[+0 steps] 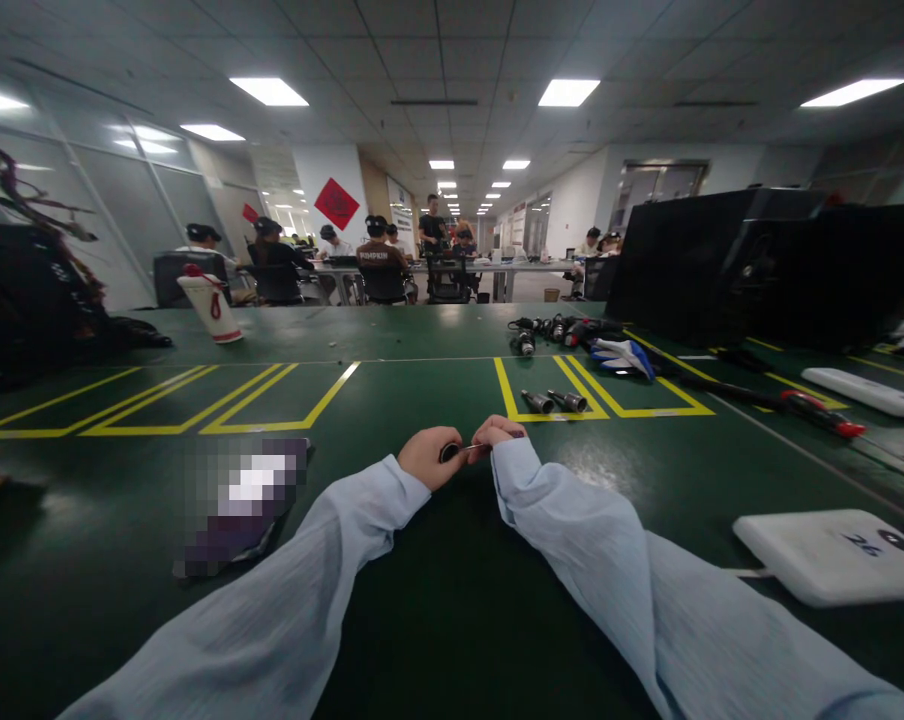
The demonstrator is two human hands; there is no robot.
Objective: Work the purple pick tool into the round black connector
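Dark green, smooth-topped table (426, 590) under everything. Yellow-taped, U-shaped outline (504, 387) ahead, slightly right. Loose pile of dark metal cylinders (526, 344) just beyond it, unarranged. My bare left grip (431, 458) and right grip (492, 433) near each other, both closed. Two grey, tapered metal pieces (540, 403) lie side by side within the outline. Small, dark, round-ended part (449, 453) in my left grip, not set down. Thin, shiny strip (474, 447) pinched at my right fingertips; join hidden. Judgement: handling under way, unfinished
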